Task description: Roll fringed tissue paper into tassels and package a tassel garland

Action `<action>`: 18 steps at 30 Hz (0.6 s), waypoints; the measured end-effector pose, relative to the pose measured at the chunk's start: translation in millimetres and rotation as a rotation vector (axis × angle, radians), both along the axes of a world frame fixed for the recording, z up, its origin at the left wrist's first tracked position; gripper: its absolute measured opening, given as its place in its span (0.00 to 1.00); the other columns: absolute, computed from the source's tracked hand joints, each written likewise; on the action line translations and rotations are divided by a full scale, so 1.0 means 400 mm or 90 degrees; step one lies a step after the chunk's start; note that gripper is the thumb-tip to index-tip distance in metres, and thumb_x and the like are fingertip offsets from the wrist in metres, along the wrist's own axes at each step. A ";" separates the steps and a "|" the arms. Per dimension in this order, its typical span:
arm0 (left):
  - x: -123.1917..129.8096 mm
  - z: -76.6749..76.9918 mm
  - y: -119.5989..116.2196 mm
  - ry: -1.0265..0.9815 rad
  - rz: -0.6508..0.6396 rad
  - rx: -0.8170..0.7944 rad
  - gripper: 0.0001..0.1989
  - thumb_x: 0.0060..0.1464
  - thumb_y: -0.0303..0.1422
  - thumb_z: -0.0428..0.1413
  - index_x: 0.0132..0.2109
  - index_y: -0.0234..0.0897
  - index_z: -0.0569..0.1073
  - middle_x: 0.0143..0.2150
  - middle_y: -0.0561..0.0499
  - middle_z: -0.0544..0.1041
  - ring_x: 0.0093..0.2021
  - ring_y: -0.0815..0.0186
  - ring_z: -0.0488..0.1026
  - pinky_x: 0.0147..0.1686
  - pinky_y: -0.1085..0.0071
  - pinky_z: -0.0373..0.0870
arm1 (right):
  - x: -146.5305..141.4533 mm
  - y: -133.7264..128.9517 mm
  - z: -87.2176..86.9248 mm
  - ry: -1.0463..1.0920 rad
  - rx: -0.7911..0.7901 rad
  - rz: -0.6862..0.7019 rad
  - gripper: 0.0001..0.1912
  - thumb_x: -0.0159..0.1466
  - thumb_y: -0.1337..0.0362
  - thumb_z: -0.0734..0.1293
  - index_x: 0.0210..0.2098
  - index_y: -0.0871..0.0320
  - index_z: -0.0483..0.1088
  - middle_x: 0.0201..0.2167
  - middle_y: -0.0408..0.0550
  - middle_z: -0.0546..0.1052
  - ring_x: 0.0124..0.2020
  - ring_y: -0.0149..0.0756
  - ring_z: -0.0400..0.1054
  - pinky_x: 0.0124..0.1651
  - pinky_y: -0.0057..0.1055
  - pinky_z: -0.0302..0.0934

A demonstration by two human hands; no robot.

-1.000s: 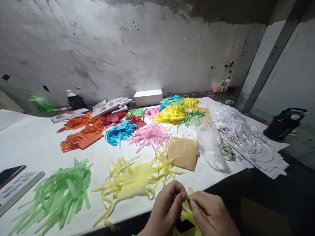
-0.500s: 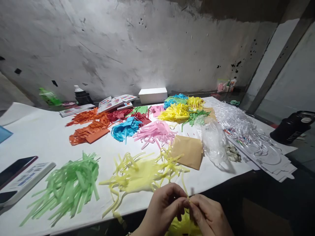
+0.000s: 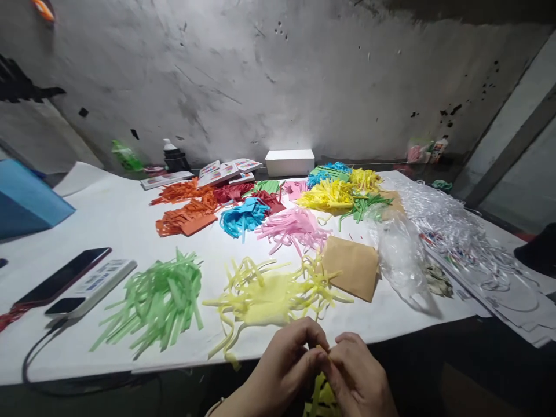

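Observation:
My left hand [image 3: 292, 365] and my right hand [image 3: 359, 373] meet at the front edge of the table, fingertips pinched together on a narrow yellow paper strip. More of the yellow fringed paper [image 3: 322, 397] hangs below them, partly hidden by the fingers. Just beyond my hands a pale yellow fringed sheet [image 3: 267, 298] lies spread out flat. To its left is a loose heap of light green paper strips [image 3: 163, 301]. A brown paper piece [image 3: 351, 266] lies to the right of the yellow sheet.
Orange [image 3: 186, 219], blue [image 3: 244, 217] and pink fringed paper [image 3: 295, 227] lie farther back. A phone [image 3: 65, 275] and a cabled white power bank [image 3: 93, 289] are at left. Clear plastic [image 3: 402, 255] and white strings [image 3: 456, 226] lie at right, with a white box [image 3: 290, 163] by the wall.
The view has swung left, so the table things sit farther right and the blue object shows more. My hands stay together at the strip, whose upright end no longer shows above the fingers.

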State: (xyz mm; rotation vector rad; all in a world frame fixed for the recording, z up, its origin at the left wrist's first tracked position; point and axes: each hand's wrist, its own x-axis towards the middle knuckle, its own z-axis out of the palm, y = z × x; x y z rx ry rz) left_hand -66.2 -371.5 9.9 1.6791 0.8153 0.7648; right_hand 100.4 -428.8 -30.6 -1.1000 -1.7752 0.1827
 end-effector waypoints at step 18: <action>-0.412 0.042 0.243 0.375 0.359 0.468 0.15 0.59 0.34 0.58 0.53 0.38 0.74 0.52 0.44 0.79 0.55 0.55 0.73 0.58 0.59 0.67 | -0.198 0.239 -0.135 -0.327 0.154 0.036 0.18 0.66 0.75 0.60 0.54 0.64 0.71 0.52 0.58 0.78 0.57 0.47 0.71 0.62 0.48 0.65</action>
